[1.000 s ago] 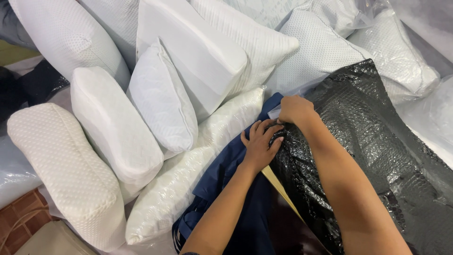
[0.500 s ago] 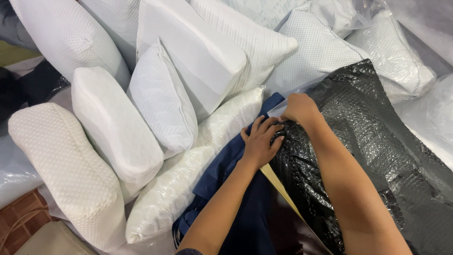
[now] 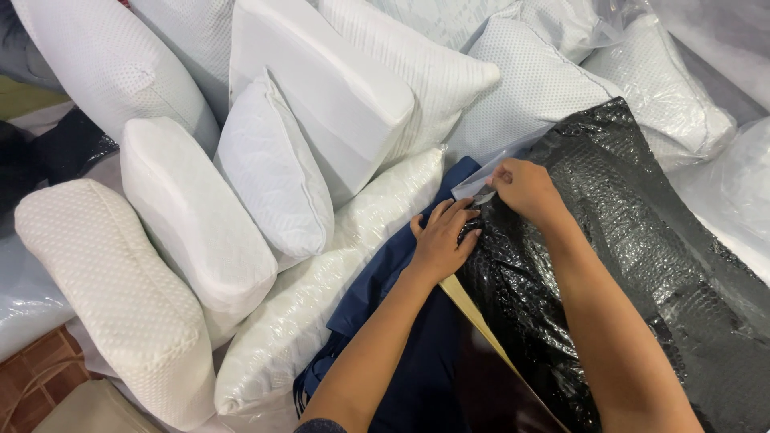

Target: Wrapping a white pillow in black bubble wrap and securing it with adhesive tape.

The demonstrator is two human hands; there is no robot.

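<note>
A large black bubble-wrap bag [image 3: 634, 240] lies at the right, over a dark blue cloth-covered thing [image 3: 401, 321]. My left hand [image 3: 441, 239] presses flat on the bag's left edge, fingers spread over the black wrap. My right hand [image 3: 523, 187] pinches the bag's pale sealing strip [image 3: 481, 180] at its top left corner. A tan board edge [image 3: 473, 317] shows between the blue cloth and the bag.
Several white pillows crowd the left and top: a contoured foam one [image 3: 104, 297], a long bolster [image 3: 192, 216], a quilted one [image 3: 273, 172], a wedge [image 3: 329, 88], and a plastic-wrapped one [image 3: 321, 313]. A beige bag [image 3: 92, 409] sits at bottom left.
My right hand has shifted a little to the right along the bag's top corner, drawing the pale strip into view. My left hand has stayed in place.
</note>
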